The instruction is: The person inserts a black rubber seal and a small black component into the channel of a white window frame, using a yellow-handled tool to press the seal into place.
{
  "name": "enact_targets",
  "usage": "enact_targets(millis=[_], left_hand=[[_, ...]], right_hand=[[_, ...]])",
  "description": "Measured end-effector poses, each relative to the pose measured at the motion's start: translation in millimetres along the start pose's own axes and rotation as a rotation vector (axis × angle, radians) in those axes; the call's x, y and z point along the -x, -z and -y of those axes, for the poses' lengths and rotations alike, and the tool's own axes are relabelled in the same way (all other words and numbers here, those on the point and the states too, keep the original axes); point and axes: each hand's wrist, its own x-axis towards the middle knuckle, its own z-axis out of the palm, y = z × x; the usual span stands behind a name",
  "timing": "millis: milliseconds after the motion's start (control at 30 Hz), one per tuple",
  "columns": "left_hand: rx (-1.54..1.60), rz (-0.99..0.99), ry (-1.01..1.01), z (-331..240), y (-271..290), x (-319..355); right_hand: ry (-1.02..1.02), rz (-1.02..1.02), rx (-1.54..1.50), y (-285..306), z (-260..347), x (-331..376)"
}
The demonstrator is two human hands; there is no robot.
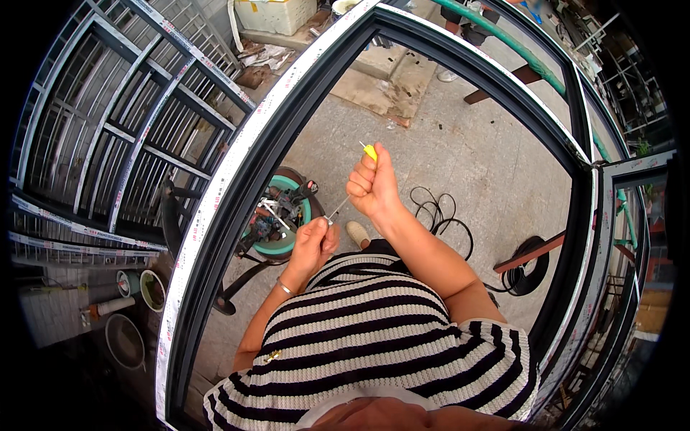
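Note:
My right hand (pixel 374 183) is raised in front of my body, closed in a fist around a yellow-handled screwdriver (pixel 371 153). The yellow end sticks out above the fist, and a thin metal shaft runs down from below it toward my left hand. Lower and to the left, my left hand (pixel 314 244) is closed, its thumb and fingers pinched at the shaft's far end. Whatever small thing those fingers hold is mostly hidden. Around both arms stands a large window frame (pixel 287 90), black inside with white printed film on its outer face.
A teal-rimmed tub (pixel 310 215) of tools and small parts stands left of my hands. Black cable (pixel 460 224) lies coiled on the concrete to the right. More metal frames (pixel 115 133) lean at the left. A green pole (pixel 503 36) crosses behind the frame.

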Motion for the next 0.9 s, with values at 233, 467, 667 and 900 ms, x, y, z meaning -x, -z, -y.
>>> enact_targets(millis=[233,467,667,900], left_hand=[[0.465,0.065,0.131,-2.1,-4.9,7.0],[0.355,0.067,0.193,-10.2,-3.5,12.8],[0.215,0.055,0.232,-15.5,-4.1,13.9],[-0.469,-0.057,-0.037,-16.4,-10.8,8.7]], right_hand=[[-0.042,0.335,0.012,-12.0,-0.1,7.4],[-0.107,0.194,0.115,-19.2,-0.7,3.8],[-0.144,0.194,-0.07,-0.2,4.8,-9.5],[-0.184,0.253,-0.313,21.3,13.8,-18.4]])
